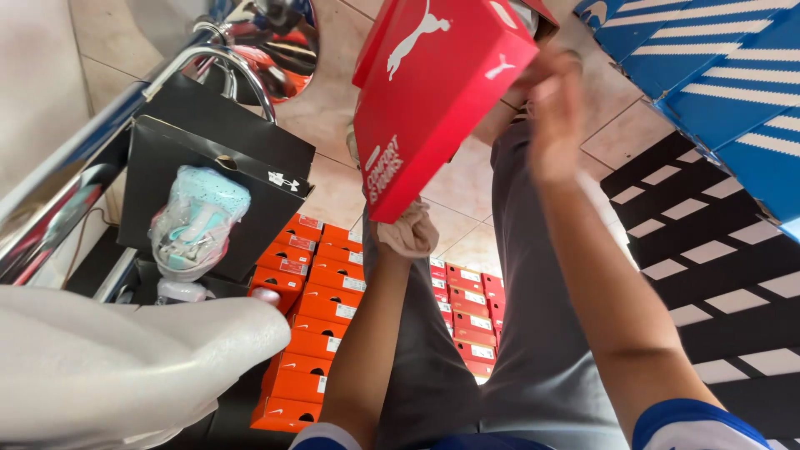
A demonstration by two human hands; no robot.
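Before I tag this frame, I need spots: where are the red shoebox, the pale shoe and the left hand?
red shoebox (433,100), head view, broad red side.
pale shoe (196,221), head view, upper.
left hand (408,233), head view, knuckles under the box.

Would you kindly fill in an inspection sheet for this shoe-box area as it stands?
Surface: tiled floor, partly bare.
Job's things: red shoe box, tilted, held up between both hands.
Clutter: orange boxes and red boxes stacked below; black box holding a pale blue shoe.
Grips: left hand under the box's lower corner; right hand at its upper side, blurred.
Cables: nothing seen.
Surroundings: blue striped boxes, black striped boxes, chrome rail.
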